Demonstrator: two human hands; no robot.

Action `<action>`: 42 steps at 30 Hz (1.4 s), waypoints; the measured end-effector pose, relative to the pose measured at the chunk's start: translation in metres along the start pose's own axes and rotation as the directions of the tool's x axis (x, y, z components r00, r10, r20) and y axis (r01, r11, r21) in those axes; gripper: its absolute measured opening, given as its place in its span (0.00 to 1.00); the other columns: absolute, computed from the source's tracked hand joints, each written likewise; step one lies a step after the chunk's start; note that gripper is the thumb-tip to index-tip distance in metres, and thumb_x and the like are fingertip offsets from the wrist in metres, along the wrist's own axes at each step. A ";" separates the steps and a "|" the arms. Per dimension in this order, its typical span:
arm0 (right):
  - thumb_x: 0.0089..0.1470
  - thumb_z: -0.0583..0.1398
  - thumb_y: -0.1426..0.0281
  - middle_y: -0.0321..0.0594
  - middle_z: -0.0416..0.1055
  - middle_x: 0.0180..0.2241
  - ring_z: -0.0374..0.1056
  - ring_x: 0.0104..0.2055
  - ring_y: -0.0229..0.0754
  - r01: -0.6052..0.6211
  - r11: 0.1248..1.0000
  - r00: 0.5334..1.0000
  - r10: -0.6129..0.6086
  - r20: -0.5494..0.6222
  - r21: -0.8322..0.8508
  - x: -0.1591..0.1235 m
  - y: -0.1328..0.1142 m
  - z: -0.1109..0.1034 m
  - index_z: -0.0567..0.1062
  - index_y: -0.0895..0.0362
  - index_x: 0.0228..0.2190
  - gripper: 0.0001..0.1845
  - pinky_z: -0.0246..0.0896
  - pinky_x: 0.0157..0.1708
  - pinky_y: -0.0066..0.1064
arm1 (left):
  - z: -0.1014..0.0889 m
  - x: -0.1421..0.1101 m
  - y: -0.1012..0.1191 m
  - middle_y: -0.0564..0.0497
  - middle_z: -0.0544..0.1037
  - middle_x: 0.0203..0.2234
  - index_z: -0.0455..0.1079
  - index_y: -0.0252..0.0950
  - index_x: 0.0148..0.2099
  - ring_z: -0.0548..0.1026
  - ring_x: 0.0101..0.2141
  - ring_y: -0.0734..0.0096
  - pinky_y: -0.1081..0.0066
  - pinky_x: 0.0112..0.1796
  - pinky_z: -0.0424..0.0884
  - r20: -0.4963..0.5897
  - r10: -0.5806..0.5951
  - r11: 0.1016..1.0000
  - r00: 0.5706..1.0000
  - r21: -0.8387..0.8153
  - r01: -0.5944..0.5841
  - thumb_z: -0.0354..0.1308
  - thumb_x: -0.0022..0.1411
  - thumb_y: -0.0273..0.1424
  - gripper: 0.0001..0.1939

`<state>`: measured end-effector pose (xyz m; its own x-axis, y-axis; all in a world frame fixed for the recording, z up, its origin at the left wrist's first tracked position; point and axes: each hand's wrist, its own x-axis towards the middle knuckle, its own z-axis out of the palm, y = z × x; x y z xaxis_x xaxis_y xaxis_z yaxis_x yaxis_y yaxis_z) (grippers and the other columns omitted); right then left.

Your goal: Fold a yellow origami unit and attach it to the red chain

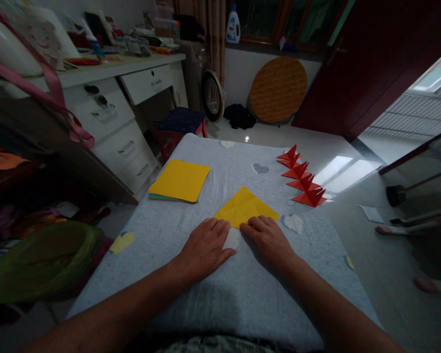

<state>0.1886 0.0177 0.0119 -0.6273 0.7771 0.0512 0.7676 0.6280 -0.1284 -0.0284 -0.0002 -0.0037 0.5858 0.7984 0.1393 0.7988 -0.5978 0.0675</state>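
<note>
A yellow sheet of origami paper [244, 205], folded to a triangle with crease lines, lies on the cloth-covered table in front of me. Its long edge faces me and its point is turned away. My left hand [208, 247] lies flat at the left end of that edge, fingertips on the paper and thumb spread apart. At the right end, my right hand [268, 238] has its fingers curled over the edge, with the thumb beside them; the fingers hide part of the paper. A stack of square origami paper [182, 180], yellow on top, sits to the left.
Several red folded paper pieces [303, 177] stand in a row along the table's right side. The patterned tablecloth [238, 294] covers the table. Beyond are a stool [180, 121], a white desk [106, 117] and a washing machine with an open door [212, 96]. A green-lined bin [40, 264] stands at left.
</note>
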 end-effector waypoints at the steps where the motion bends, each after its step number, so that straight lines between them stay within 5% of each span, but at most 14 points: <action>1: 0.62 0.56 0.74 0.43 0.72 0.38 0.63 0.39 0.46 0.019 0.999 1.000 -0.018 0.025 -0.038 0.001 -0.002 -0.003 0.74 0.55 0.47 0.12 0.53 0.41 0.37 | -0.001 -0.001 0.000 0.42 0.75 0.50 0.66 0.32 0.57 0.70 0.50 0.55 0.58 0.54 0.64 -0.004 -0.012 1.000 1.000 0.008 0.012 0.56 0.65 0.46 0.26; 16: 0.64 0.55 0.67 0.48 0.73 0.42 0.69 0.38 0.51 0.008 0.974 0.989 0.026 0.145 -0.225 0.028 -0.037 -0.014 0.63 0.46 0.60 0.23 0.55 0.39 0.44 | -0.014 -0.011 0.000 0.41 0.75 0.43 0.70 0.32 0.48 0.70 0.45 0.52 0.55 0.48 0.67 -0.021 -0.221 0.973 0.975 0.063 0.222 0.60 0.61 0.48 0.24; 21: 0.64 0.54 0.67 0.48 0.72 0.43 0.69 0.40 0.52 -0.008 0.965 0.987 0.049 0.153 -0.262 0.027 -0.038 -0.016 0.62 0.43 0.61 0.25 0.55 0.41 0.45 | -0.009 -0.013 -0.004 0.36 0.73 0.47 0.63 0.26 0.60 0.70 0.47 0.49 0.53 0.50 0.67 -0.077 -0.307 0.950 0.949 0.043 0.311 0.60 0.61 0.48 0.35; 24: 0.64 0.54 0.67 0.48 0.72 0.42 0.69 0.40 0.52 -0.021 0.962 0.988 0.062 0.142 -0.274 0.026 -0.039 -0.015 0.61 0.42 0.61 0.25 0.54 0.42 0.46 | -0.005 -0.014 -0.007 0.38 0.71 0.50 0.58 0.34 0.65 0.69 0.50 0.50 0.53 0.51 0.66 -0.093 -0.262 0.964 0.960 0.026 0.266 0.60 0.62 0.45 0.35; 27: 0.64 0.53 0.67 0.48 0.71 0.42 0.68 0.40 0.53 -0.032 0.961 0.989 0.070 0.132 -0.275 0.026 -0.040 -0.014 0.61 0.42 0.61 0.25 0.54 0.42 0.47 | -0.003 -0.014 -0.009 0.40 0.70 0.53 0.66 0.39 0.60 0.68 0.52 0.50 0.53 0.53 0.65 -0.095 -0.201 0.978 0.975 0.036 0.205 0.60 0.63 0.43 0.27; 34: 0.64 0.54 0.68 0.48 0.71 0.45 0.66 0.43 0.54 -0.072 0.971 0.990 0.098 0.105 -0.227 0.015 -0.037 -0.013 0.64 0.43 0.60 0.24 0.54 0.42 0.47 | -0.007 -0.014 -0.007 0.39 0.73 0.49 0.70 0.33 0.55 0.69 0.49 0.50 0.54 0.50 0.65 -0.047 -0.194 0.978 0.980 0.069 0.197 0.59 0.63 0.45 0.25; 42: 0.60 0.55 0.76 0.46 0.70 0.52 0.66 0.48 0.53 -0.096 0.959 0.993 0.110 0.036 -0.266 -0.029 -0.020 -0.007 0.67 0.51 0.58 0.24 0.56 0.48 0.49 | -0.011 -0.013 -0.007 0.38 0.75 0.47 0.69 0.28 0.54 0.70 0.46 0.50 0.54 0.48 0.66 0.012 -0.212 0.972 0.977 0.109 0.209 0.57 0.65 0.46 0.26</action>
<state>0.1926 -0.0171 0.0202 -0.5437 0.8393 0.0008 0.8316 0.5386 0.1356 -0.0432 -0.0077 0.0052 0.4052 0.9076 0.1099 0.9136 -0.4063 -0.0128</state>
